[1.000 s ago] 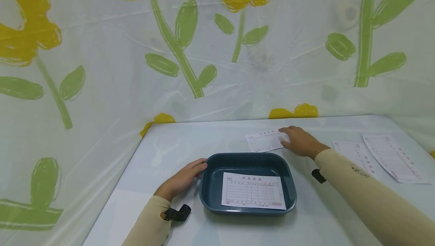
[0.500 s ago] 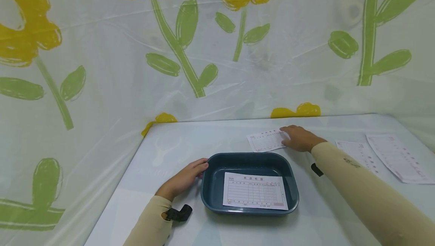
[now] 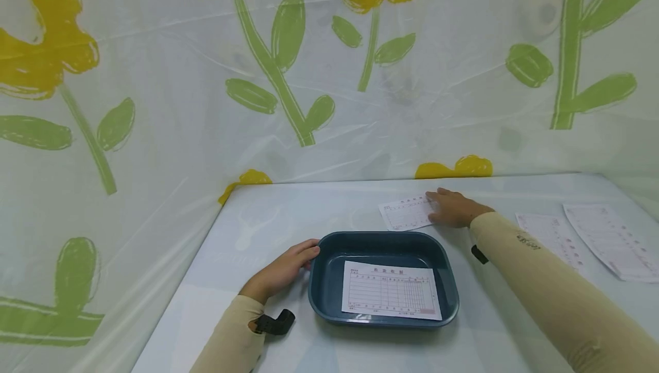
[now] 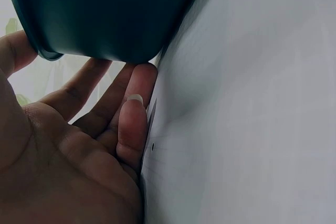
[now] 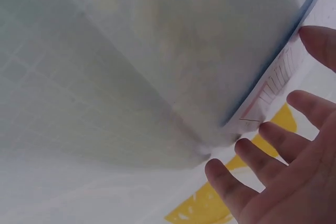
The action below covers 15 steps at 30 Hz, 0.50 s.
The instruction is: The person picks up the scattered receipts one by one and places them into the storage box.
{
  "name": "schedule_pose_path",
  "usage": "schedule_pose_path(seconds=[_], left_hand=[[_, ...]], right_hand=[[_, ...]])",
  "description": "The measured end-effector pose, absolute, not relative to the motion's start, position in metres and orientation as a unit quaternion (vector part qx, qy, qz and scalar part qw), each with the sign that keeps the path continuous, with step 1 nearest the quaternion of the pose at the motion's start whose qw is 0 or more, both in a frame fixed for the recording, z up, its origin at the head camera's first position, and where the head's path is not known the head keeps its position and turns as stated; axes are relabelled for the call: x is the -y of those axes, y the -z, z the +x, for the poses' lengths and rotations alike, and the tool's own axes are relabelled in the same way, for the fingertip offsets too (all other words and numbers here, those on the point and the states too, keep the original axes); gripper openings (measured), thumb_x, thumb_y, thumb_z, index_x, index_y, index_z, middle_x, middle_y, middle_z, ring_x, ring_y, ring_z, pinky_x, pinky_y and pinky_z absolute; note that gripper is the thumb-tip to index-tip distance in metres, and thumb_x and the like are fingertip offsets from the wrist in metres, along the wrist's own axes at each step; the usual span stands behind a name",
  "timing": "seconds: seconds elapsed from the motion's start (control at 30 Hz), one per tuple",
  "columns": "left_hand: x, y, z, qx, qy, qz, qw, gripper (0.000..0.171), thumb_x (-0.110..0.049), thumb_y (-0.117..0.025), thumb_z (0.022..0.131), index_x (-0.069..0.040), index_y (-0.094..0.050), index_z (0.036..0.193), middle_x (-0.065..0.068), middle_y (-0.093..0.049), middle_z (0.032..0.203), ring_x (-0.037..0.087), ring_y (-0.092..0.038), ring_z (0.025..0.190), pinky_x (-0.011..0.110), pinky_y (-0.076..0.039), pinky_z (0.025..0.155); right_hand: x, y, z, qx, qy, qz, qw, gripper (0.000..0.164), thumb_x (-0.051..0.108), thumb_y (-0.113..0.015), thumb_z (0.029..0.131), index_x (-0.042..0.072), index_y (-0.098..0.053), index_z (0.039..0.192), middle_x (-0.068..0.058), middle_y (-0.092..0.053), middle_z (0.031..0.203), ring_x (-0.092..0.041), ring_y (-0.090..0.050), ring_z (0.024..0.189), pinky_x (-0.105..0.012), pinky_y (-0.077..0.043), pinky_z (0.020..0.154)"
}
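A dark blue-green plastic tray [image 3: 382,322] stands on the table, with a printed receipt slip [image 3: 391,290] lying inside it. My left hand [image 3: 280,270] is at the tray's left side. In the left wrist view, several fingertips [image 4: 142,77] touch its outer wall, one finger bent more than the others, while another digit reaches the rim. Beyond the tray, my right hand [image 3: 454,208] is over the right end of another receipt slip [image 3: 407,214]. The right wrist view shows its fingers [image 5: 278,137] spread, with fingertips at the slip's edge [image 5: 273,85].
Two more printed slips lie at the right of the white table [image 3: 247,213]: a nearer slip [image 3: 548,235] and a farther slip [image 3: 610,235]. A flower-patterned curtain [image 3: 206,150] hangs behind the table. Each wrist wears a black strap [image 3: 275,322].
The head view has shifted slightly, moving the scene to the right. Both hands stay at their places, the left at the tray and the right at the far slip.
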State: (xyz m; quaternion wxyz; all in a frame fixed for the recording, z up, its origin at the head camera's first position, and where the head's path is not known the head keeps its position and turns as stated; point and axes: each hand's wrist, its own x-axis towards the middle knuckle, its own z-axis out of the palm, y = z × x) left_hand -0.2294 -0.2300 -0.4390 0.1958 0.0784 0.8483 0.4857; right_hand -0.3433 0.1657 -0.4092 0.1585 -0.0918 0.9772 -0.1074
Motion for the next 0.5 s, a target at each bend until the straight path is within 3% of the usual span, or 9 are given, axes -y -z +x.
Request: schedule_pose_path(seconds=[0.33,0.5], left_hand=[[0.2294,0.4394,-0.2293,-0.847,-0.488,0.074,0.198,0.05,-0.051,-0.042,0.103,-0.023,-0.053,0.142,0.0,-0.059,0.13,0.022,-0.051,0.112,0.049,-0.036,0.103],[0.2299,0.4402,-0.2294,-0.85,-0.484,0.068,0.197,0.051,-0.053,-0.042,0.103,-0.024,-0.052,0.143,0.001,-0.058,0.132,0.022,-0.051,0.113,0.051,-0.036,0.105]], right_hand=[[-0.1663,0.4096,-0.3442,-0.975,0.105,-0.103,0.165,0.081,0.037,-0.06,0.095,0.004,-0.022,0.158,-0.03,-0.013,0.162,-0.053,-0.018,0.147,-0.068,-0.02,0.114],[-0.1648,0.4113,-0.3464,-0.975,0.1,-0.107,0.165,0.08,0.036,-0.059,0.095,0.003,-0.023,0.157,-0.03,-0.019,0.161,-0.051,-0.021,0.147,-0.066,-0.02,0.115]])
